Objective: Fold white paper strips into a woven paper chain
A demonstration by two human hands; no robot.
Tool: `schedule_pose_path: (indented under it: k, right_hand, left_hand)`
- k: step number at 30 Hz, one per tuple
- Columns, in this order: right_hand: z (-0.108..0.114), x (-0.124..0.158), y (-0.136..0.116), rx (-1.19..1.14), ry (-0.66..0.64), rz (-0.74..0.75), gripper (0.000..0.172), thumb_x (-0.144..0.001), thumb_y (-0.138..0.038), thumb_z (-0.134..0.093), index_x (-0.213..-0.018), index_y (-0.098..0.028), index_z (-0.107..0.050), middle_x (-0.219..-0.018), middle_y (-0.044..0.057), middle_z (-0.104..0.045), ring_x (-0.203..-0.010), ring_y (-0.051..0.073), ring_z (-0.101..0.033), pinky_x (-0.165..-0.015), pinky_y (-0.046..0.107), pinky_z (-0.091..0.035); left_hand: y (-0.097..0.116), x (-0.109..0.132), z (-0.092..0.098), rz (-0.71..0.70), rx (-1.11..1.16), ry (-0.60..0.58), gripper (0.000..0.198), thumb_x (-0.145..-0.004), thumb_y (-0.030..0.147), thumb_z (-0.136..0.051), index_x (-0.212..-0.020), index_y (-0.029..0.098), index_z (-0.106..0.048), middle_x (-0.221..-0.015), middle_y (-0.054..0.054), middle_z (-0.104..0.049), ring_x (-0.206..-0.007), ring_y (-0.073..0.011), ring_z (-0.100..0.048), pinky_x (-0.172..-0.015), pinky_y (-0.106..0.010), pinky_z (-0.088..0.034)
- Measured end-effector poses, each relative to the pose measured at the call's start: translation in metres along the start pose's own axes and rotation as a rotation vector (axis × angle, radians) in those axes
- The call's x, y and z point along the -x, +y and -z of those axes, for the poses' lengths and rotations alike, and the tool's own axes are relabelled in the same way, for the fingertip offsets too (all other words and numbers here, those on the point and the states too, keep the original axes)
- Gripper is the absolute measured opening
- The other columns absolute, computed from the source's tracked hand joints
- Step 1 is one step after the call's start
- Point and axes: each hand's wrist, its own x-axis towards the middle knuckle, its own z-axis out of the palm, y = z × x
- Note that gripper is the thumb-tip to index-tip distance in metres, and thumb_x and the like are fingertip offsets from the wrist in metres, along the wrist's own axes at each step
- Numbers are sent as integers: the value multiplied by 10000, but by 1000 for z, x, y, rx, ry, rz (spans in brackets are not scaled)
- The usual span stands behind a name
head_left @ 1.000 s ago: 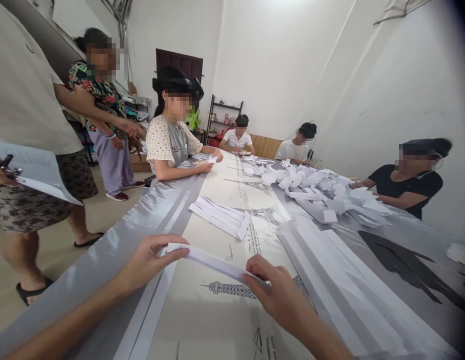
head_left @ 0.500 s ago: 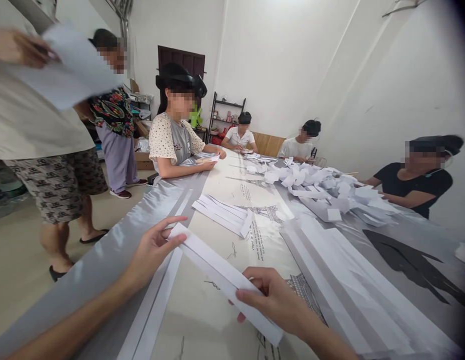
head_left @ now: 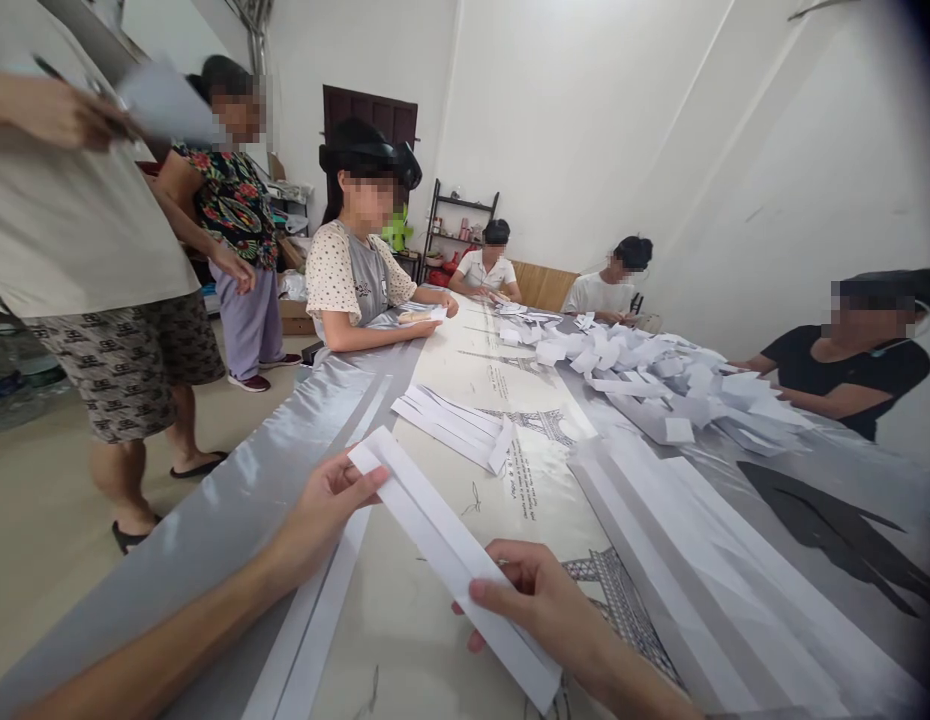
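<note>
A long strip of folded white paper (head_left: 435,530) slants across the middle of the head view, held above the table by both hands. My left hand (head_left: 341,490) pinches its upper left end, thumb on top and fingers behind. Lower down, my right hand (head_left: 529,595) grips it near the other end, the thumb lying on its face and the fingertips showing under the left edge. A crease runs along the strip's length. Just beyond it lies a small group of narrow white paper strips (head_left: 457,425) on the printed tablecloth (head_left: 405,620).
Large folded white sheets (head_left: 675,570) lie to the right, beside a dark flat cutout (head_left: 825,525). Farther back is a heap of white paper pieces (head_left: 660,375). Several people sit around the table; a standing person (head_left: 97,230) holds paper at the left.
My left hand has lost its raised index finger and now closes on the strip's end. The strip has turned slightly steeper. The standing person's paper has moved, and the view shifted a little.
</note>
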Motion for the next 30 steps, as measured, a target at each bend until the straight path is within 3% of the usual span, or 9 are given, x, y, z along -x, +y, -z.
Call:
schedule_pose_path:
  k: [5,11,18,25,30]
  right_hand:
    - [-10,-1,11,4,-37,-45,372,-810,-510,-768,-950,-173,-694,-911,70,-790,-737,246,-770,-620,295,-548]
    - [-12,2,9,-10,-71,-44,345,-822,-491,-765,-923,-166,-711,-770,45,-775,-666,209,-740,-604,282,-542]
    - [-10,0,11,-28,-88,-50,267,-796,-394,-795,-896,-154,-734,-773,50,-777,-630,184,-715,-562,248,-511]
    - [-4,1,2,30,-104,-23,227,-811,-369,-788,-864,-152,-751,-767,48,-775,-670,178,-695,-609,254,-514]
    - [12,-2,-6,85,-7,-36,355,-812,-494,-779,-797,-139,-765,-724,77,-756,-665,207,-720,-569,258,-512]
  left_hand:
    - [1,4,-5,80,-26,14,370,-864,432,-758,-1086,136,-766,-1090,-125,-776,-1007,-287,-727,-985,-414,-537]
    - [1,2,-7,98,-18,102,404,-835,467,-776,-1041,120,-778,-1040,-127,-786,-952,-275,-738,-956,-394,-544]
    - [0,-1,-4,116,-29,134,468,-837,541,-747,-995,102,-783,-1010,-138,-786,-940,-277,-738,-959,-381,-540]
    - [-3,-10,13,98,-63,255,503,-765,567,-795,-935,95,-775,-956,-131,-784,-917,-284,-728,-961,-425,-548]
    - [-1,-22,32,43,-61,365,471,-709,542,-843,-876,107,-771,-910,-100,-781,-876,-250,-722,-918,-385,-581]
